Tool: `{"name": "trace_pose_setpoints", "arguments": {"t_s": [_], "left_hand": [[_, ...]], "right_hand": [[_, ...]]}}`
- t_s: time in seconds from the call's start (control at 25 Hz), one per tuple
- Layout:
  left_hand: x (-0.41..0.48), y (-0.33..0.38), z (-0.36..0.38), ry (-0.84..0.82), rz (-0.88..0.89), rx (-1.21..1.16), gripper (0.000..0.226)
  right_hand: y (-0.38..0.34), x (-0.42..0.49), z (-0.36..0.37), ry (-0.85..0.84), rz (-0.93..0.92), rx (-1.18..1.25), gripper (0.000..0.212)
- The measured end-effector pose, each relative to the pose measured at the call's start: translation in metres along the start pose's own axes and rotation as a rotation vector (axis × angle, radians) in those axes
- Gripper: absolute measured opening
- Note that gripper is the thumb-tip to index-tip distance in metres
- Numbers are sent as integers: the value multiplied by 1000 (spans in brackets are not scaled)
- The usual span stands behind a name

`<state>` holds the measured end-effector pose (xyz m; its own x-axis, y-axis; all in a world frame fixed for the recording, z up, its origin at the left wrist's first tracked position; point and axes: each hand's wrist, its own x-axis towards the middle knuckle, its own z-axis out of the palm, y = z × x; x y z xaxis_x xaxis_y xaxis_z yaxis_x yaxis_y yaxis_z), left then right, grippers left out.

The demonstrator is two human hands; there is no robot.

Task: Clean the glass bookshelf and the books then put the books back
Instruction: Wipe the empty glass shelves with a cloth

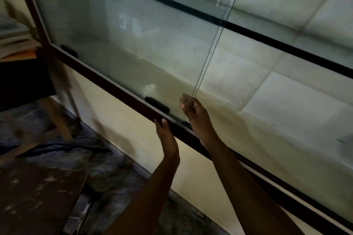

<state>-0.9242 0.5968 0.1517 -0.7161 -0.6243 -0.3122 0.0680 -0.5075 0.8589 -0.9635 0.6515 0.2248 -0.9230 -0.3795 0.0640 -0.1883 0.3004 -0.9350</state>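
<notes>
Bookshelf (267, 89): fills the upper and right of the frame, seen tilted.
Frame (122, 91): dark brown with a thin pale inner strip; bottom rail runs diagonally from left to lower right.
Door (124, 44): clear glass pane over the left half, its free edge slanting down to the centre.
Shelf (286, 48): thin, black-edged, crossing the upper right.
Blocks (157, 104): two, black, on the door's bottom edge.

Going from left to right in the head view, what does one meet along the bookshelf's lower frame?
Black clip near the corner → left hand holding the lower frame → right hand gripping the glass door edge.
</notes>
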Motion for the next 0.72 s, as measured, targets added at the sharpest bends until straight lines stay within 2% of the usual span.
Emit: {"name": "trace_pose_setpoints", "arguments": {"t_s": [0.08, 0.32, 0.52, 0.64, 0.72], "left_hand": [[-3, -4, 14, 19, 29, -83, 58], [-5, -21, 21, 68, 82, -109, 55], [-5, -26, 30, 86, 129, -96, 79], [-2, -30, 27, 83, 138, -48, 64], [-11, -29, 21, 63, 220, 90, 52]], "right_hand": [[4, 10, -6, -27, -61, 38, 23], [14, 22, -19, -19, -188, 38, 19], [19, 25, -33, -52, -197, 91, 22], [26, 18, -39, -8, -219, 53, 26], [27, 9, -46, 22, -254, 9, 25]]}}
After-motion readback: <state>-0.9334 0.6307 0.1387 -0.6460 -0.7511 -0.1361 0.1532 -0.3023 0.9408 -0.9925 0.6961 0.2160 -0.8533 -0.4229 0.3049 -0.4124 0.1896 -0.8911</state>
